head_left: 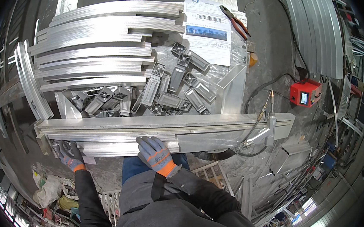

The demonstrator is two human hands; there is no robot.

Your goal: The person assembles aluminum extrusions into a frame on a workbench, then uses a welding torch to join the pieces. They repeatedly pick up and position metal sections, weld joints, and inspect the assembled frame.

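A long aluminium profile (114, 149) lies along the near side of a metal bench rail (155, 122). My right hand (157, 156), in a grey and orange glove, is closed over the profile near its right end. At the profile's left end, my left hand (71, 155), gloved alike, has its fingers curled round a small metal end piece (60, 144) beside the rail's end plate (42, 132). The fingers partly hide that piece. Beyond the rail lies a heap of short metal end pieces (151, 89), several showing cross-shaped ends.
Long aluminium profiles (98, 32) are stacked at the far left. A printed sheet (207, 46) with red-handled pliers (237, 23) lies at the far middle. On the right are a red control box (305, 93) with a screen and a corded tool (270, 123) at the rail.
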